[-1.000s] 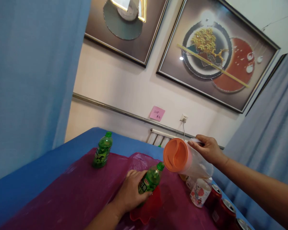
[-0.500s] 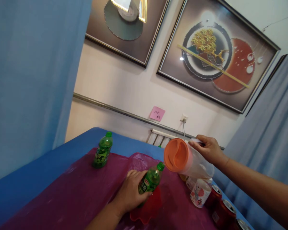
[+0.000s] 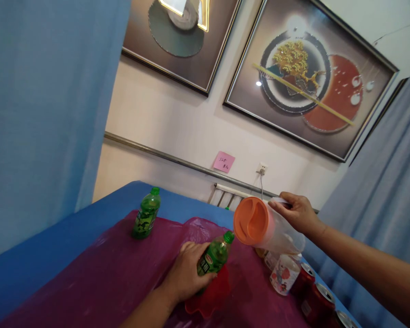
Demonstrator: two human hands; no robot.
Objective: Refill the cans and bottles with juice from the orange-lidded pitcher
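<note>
My left hand is wrapped round a green plastic bottle with a green cap, which leans to the right over a red scalloped dish. Whether the bottle's base touches the dish is hidden by my hand. My right hand grips the handle of a clear pitcher. That pitcher is tipped on its side in the air, its orange lid facing left beside the bottle's cap. A little liquid seems to lie along its lower side.
Another green bottle stands upright at the back left of the purple plastic sheet on a blue table. On the right are a printed cup and several red cans. Blue curtains hang at both sides.
</note>
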